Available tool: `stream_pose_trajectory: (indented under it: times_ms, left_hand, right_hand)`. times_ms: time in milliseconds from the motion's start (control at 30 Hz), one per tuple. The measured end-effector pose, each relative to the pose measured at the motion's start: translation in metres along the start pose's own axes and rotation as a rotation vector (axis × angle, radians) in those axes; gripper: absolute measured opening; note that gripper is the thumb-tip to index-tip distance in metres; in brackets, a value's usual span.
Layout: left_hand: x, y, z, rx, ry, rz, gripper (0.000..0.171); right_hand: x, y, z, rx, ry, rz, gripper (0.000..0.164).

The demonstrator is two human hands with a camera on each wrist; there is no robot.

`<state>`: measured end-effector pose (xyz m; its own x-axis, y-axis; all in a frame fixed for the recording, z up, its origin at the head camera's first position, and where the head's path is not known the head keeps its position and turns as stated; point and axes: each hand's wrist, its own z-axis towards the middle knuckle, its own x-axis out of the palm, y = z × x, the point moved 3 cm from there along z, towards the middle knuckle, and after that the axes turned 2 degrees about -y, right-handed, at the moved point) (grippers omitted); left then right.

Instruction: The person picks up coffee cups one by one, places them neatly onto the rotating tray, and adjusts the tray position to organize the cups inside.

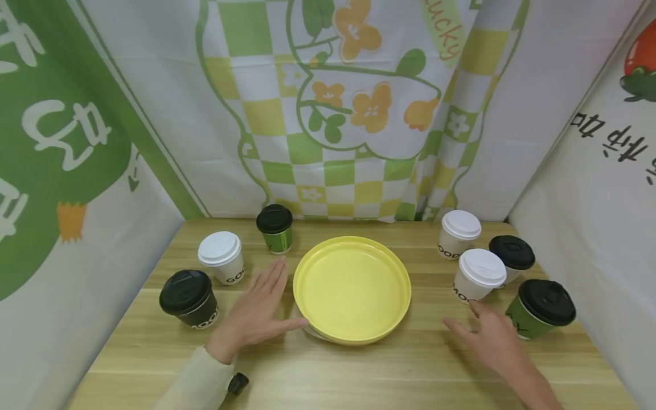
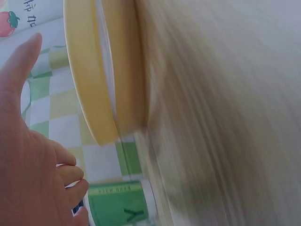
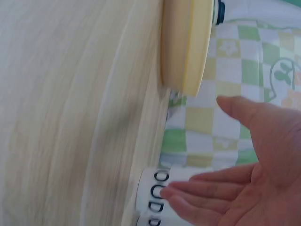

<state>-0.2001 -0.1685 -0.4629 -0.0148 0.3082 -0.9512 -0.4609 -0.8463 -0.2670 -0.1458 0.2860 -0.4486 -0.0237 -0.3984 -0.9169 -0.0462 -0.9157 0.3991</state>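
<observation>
A round yellow tray (image 1: 352, 289) with a raised rim sits on a thick round base (image 2: 123, 70) in the middle of the wooden table. My left hand (image 1: 256, 310) is at the tray's left side, fingers straight and thumb stretched towards the rim; whether the thumb touches it I cannot tell. On the right, my right hand (image 1: 489, 341) hovers with loosely bent fingers, holding nothing. Its fingertips come close to a white cup with a white lid (image 1: 479, 275); contact is unclear. A green cup with a black lid (image 1: 544, 307) stands just right of that hand.
Left of the tray stand a black cup (image 1: 188, 299), a white cup (image 1: 222, 257) and a small green cup (image 1: 275, 229). Behind the right-hand cups are another white cup (image 1: 458, 234) and a black-lidded cup (image 1: 511, 256). Printed curtains (image 1: 353, 171) enclose the table.
</observation>
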Motion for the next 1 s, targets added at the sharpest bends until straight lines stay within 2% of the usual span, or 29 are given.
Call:
stream_pose_trajectory:
  times_ms: [200,400,500,733,1000]
  left_hand:
    - [0.008,-0.011,0.014,0.015,0.045,-0.073,0.126]
    - [0.017,-0.015,0.022,0.017,0.072,-0.063,0.130]
    - [0.020,-0.015,0.023,0.022,0.067,-0.056,0.133]
    - [0.022,-0.014,0.021,0.023,0.072,-0.054,0.133]
    - [0.023,-0.016,0.021,0.031,0.071,-0.054,0.133]
  right_hand:
    - [-0.002,-0.026,0.010,0.142,0.022,0.030,0.105]
    - [0.006,-0.039,0.022,0.265,0.047,0.117,0.122]
    - [0.009,-0.040,0.027,0.285,-0.001,0.170,0.120]
    - [0.013,-0.042,0.038,0.284,-0.178,0.277,0.103]
    - [0.019,-0.046,0.047,0.307,-0.285,0.343,0.094]
